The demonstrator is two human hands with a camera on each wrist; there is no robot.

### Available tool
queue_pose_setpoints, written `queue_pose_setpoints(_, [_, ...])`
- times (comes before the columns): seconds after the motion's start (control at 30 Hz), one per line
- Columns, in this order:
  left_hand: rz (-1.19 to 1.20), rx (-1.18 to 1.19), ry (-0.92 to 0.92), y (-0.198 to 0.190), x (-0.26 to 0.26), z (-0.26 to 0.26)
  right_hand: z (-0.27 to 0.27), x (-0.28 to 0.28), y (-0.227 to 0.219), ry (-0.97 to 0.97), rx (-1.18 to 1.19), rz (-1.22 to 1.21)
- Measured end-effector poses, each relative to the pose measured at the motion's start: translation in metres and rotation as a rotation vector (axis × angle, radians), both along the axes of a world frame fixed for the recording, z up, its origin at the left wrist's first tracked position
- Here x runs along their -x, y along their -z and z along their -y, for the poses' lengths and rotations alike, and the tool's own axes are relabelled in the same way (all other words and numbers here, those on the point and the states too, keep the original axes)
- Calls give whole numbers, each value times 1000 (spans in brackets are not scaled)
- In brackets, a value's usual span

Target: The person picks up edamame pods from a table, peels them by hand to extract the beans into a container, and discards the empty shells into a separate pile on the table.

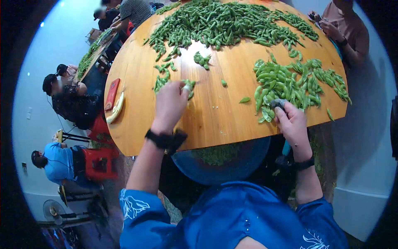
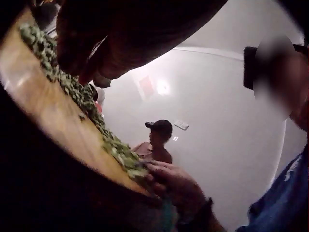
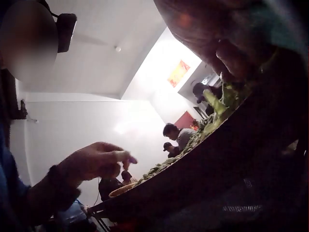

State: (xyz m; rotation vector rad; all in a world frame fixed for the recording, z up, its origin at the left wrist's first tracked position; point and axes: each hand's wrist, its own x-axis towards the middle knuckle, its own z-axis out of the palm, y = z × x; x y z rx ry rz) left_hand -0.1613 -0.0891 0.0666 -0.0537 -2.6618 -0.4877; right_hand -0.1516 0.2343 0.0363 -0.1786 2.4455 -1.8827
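Note:
In the head view, the left hand (image 1: 169,106) is over a small group of green pods (image 1: 161,83) left of centre, fingers bent, a pale cover on one fingertip. The right wrist view shows this left hand (image 3: 99,162) with loosely bent fingers and nothing visible between them. The right hand (image 1: 293,126) is at the near edge of a lighter green pile of pods (image 1: 286,79), thumb and fingers close together beside something dark at the fingertips. Whether it holds a pod is hidden. The left wrist view has the right hand (image 2: 176,183) beside the pods too.
A large heap of pods (image 1: 215,20) covers the table's (image 1: 137,137) far side. A small clump (image 1: 202,60) lies mid-table. A red phone (image 1: 112,94) and a pale curved object (image 1: 116,110) lie left. Below the near edge is a blue basin (image 1: 248,162). Another person (image 1: 352,33) is at far right.

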Motion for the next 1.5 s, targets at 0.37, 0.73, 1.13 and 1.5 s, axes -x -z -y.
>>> queue_pose_setpoints(0.37, [185, 132, -166, 16, 15, -8, 0, -2, -7, -64, -142, -87])
queue_pose_setpoints(0.73, [422, -845, 23, -3, -62, -44, 59, -25, -21, -331, 50, 59])
queue_pose_setpoints(1.13, [235, -992, 239, 35, -100, -71, 82, -41, -25, -560, 217, 437])
queue_pose_setpoints(1.5, [290, -977, 313, 37, -106, -70, 84, -47, -14, -505, 323, 460])
